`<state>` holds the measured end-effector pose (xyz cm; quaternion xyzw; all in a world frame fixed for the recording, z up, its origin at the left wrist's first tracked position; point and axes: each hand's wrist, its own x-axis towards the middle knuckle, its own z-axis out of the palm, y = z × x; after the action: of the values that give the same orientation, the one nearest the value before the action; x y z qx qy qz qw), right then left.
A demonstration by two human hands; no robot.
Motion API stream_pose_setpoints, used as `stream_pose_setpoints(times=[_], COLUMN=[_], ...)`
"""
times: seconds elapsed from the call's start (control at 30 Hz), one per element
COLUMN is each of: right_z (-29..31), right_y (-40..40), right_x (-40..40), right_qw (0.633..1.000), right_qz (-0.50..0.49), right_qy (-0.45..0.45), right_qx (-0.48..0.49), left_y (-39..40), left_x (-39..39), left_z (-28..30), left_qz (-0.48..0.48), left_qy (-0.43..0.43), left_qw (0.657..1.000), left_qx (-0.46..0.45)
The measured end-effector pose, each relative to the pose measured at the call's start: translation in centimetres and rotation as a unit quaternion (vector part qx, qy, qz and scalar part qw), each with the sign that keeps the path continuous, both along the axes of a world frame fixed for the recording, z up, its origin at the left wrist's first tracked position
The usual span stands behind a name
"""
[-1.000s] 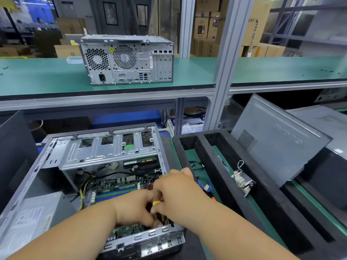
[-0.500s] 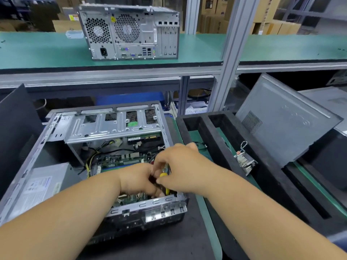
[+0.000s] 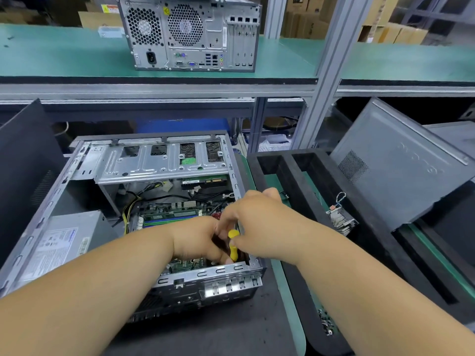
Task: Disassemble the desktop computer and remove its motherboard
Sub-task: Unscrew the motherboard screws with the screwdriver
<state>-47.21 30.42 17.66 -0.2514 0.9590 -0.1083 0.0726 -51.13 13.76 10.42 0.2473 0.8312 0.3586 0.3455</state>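
- The open desktop computer (image 3: 144,214) lies on its side on the dark mat, its motherboard (image 3: 174,214) exposed
- Right hand (image 3: 259,224) grips a yellow-handled screwdriver (image 3: 233,244) at the case's near right corner
- Left hand (image 3: 198,240) curls beside it, touching the handle
- A second computer (image 3: 189,34) stands on the green shelf (image 3: 282,60)
- A grey side panel (image 3: 395,170) leans at right, over black foam trays (image 3: 288,173)
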Motion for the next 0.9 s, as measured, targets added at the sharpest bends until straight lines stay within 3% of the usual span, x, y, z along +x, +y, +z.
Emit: stream_pose_setpoints(times=[0.17, 0.37, 0.5, 0.57, 0.7, 0.9], right_z=[-0.7, -0.9, -0.7, -0.6, -0.8, -1.6], right_y=[-0.3, -0.6, -0.3, -0.4, -0.7, -0.7], right_x=[-0.2, -0.8, -1.1, -1.1, -1.5, -2.2], right_qw=[0.993, 0.993, 0.990, 0.987, 0.982, 0.978], right_qz=[0.041, 0.064, 0.101, 0.118, 0.144, 0.159], right_qy=[0.065, 0.024, 0.027, 0.025, 0.003, 0.003], right_qx=[0.087, 0.101, 0.099, 0.104, 0.125, 0.132], left_y=[0.3, -0.3, -0.4, -0.2, 0.4, 0.8], left_x=[-0.1, -0.1, -0.3, -0.4, -1.1, -3.0], left_z=[0.3, 0.1, 0.9, 1.5, 3.2, 2.9], left_qz=[-0.007, -0.008, 0.013, -0.024, -0.112, -0.125], left_qy=[0.036, 0.026, 0.095, 0.125, 0.104, 0.128], left_qw=[0.999, 0.997, 0.987, 0.974, 0.938, 0.929], left_qx=[-0.024, -0.072, -0.126, -0.185, -0.310, -0.323])
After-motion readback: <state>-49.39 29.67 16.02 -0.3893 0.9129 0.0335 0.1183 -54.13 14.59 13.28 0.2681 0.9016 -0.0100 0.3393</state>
